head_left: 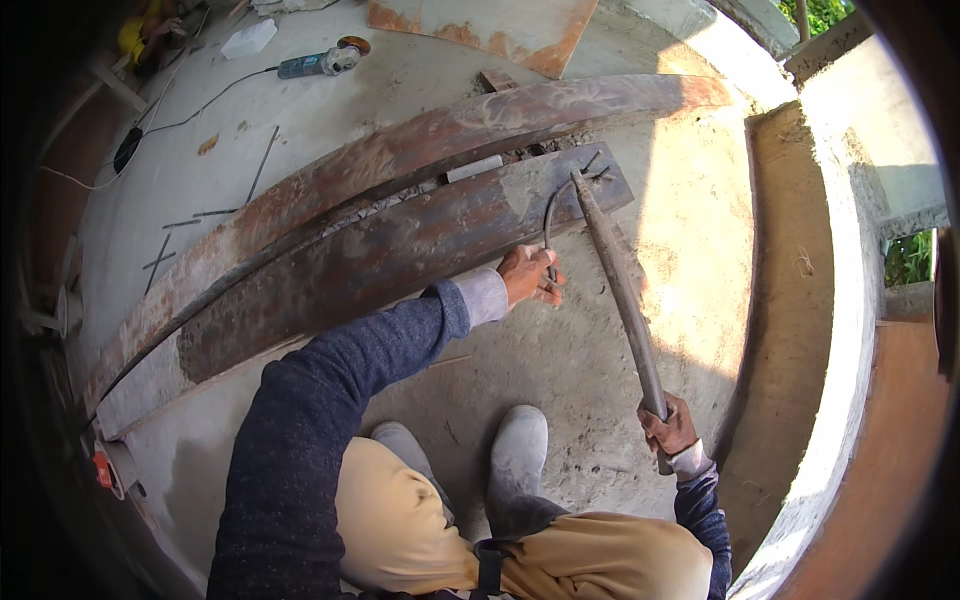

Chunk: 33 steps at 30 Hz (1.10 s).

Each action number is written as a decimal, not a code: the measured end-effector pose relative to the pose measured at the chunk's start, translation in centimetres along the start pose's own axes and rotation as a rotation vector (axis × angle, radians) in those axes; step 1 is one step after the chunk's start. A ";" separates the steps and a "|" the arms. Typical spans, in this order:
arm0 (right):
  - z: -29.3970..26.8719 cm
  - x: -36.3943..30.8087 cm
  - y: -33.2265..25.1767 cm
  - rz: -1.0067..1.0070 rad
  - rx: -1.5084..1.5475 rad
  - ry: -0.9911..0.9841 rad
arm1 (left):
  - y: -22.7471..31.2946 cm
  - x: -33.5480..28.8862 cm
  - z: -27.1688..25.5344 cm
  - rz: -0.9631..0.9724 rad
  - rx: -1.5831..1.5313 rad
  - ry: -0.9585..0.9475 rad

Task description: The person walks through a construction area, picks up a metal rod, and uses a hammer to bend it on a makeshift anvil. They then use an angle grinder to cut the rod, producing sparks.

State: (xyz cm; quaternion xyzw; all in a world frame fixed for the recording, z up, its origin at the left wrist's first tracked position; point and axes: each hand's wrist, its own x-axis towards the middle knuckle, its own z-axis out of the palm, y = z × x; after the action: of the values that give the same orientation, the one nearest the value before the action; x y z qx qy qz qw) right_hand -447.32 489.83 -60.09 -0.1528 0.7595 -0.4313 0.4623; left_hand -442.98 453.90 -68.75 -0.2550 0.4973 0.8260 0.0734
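My left hand (527, 275) is closed around the lower end of a thin bent steel rod (549, 222), near the plank's front edge. The rod curves up over the end of a dark wooden plank (400, 240), where short metal pins (598, 174) stick up. In my right hand (670, 427), wrapped round its near end, is a long metal bar (622, 280). The bar slants away to the left. Its far tip meets the bent rod beside the pins; exactly how they engage is too small to tell.
Behind the plank lies a long curved rusty board (420, 140). Farther back are an angle grinder (318, 63) with its cord and a stained panel (490, 28). Loose steel rods (263, 163) lie at the left. A concrete ledge (835, 330) runs along the right; my boots (517, 455) stand below.
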 end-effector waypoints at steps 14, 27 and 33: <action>-4.6 1.8 -3.2 0.163 -0.232 0.079 | -0.6 0.1 -0.5 0.021 0.081 -0.043; 6.4 -1.2 -3.4 0.155 0.085 0.020 | -0.7 0.0 -0.6 0.022 0.101 -0.013; 7.2 -2.4 -0.6 0.044 0.104 0.103 | -0.8 0.3 -0.5 0.013 0.100 -0.018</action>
State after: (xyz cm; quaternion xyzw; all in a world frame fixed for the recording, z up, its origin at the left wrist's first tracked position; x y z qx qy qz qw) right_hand -440.18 487.29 -59.71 -0.0893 0.7620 -0.4672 0.4395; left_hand -442.78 453.78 -69.75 -0.2401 0.5388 0.8030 0.0851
